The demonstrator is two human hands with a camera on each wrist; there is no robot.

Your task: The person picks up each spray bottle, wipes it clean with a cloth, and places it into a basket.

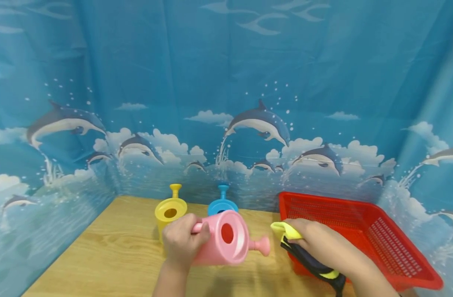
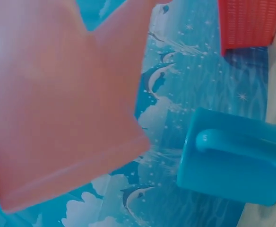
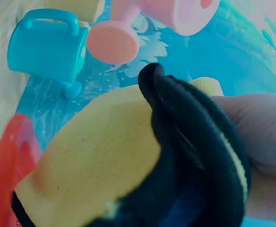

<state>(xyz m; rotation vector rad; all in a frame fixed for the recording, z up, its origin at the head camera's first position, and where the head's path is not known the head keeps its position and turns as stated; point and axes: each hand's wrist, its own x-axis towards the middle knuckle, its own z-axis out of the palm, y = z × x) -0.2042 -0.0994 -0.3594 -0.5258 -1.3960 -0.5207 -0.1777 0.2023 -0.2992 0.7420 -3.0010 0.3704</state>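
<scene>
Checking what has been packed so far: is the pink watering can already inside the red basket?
No, the left hand holds the pink watering can above the table, beside the red basket.

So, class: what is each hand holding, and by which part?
The left hand grips the pink plastic watering can by its handle. The right hand clutches a yellow-and-black fabric item around its middle.

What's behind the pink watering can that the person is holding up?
Behind the pink watering can, held by the left hand, stand a yellow can and a blue can on the wooden table. The pink one covers most of the blue can's body.
</scene>
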